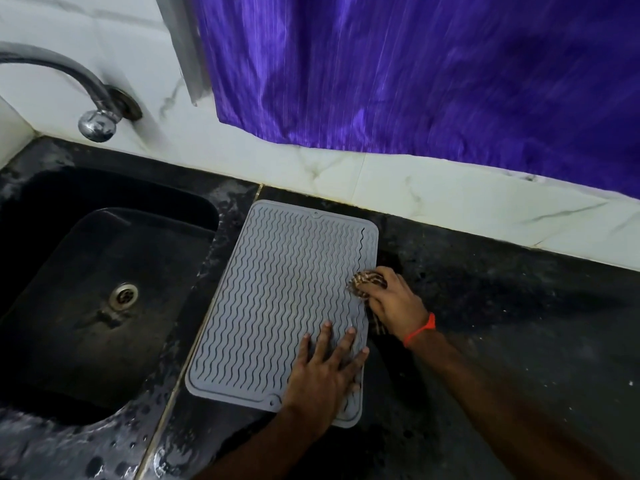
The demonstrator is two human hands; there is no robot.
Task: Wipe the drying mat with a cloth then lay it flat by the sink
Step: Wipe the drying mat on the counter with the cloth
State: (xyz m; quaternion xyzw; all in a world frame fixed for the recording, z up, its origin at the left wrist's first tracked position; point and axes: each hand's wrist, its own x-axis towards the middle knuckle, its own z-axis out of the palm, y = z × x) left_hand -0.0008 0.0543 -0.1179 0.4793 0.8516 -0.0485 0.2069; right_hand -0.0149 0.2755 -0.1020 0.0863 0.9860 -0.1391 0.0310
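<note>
A grey ribbed drying mat lies flat on the black counter just right of the sink. My left hand presses palm-down on the mat's near right corner, fingers spread. My right hand is closed around a bunched brown checked cloth, which touches the mat's right edge about halfway along. A strip of the cloth shows below my right wrist, which wears an orange thread.
A black sink with a metal drain fills the left side, its rim wet. A chrome tap comes out of the white tiled wall. A purple curtain hangs over the wall behind. Black counter extends to the right.
</note>
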